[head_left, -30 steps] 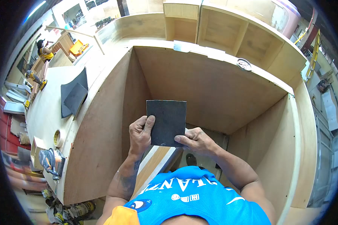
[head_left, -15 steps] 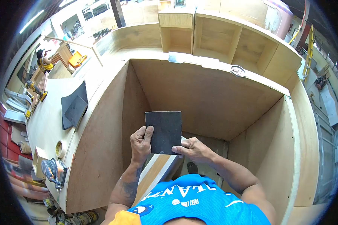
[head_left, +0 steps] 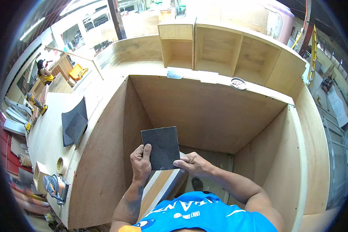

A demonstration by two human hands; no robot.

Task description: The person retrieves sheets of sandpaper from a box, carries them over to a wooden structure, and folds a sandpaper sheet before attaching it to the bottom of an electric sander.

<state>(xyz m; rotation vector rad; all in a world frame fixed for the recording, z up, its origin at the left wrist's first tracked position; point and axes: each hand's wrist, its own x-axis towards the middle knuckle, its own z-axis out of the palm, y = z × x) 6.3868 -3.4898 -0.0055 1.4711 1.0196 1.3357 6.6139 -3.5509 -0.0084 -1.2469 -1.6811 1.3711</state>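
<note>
Open room lies right of the held sheet (head_left: 162,151), between the right hand (head_left: 193,163) and the right panel (head_left: 268,150), and runs down to the floor (head_left: 218,159). Below the sheet, a striped board (head_left: 157,189) obstructs the drop. The left panel (head_left: 98,166) walls off the left hand (head_left: 141,161); the way to the counter (head_left: 46,123) goes over its top edge, through the gap between black pieces (head_left: 74,125) and tape (head_left: 60,171). Ahead stands the back panel (head_left: 205,110), a dish (head_left: 238,83) on its rim.
</note>
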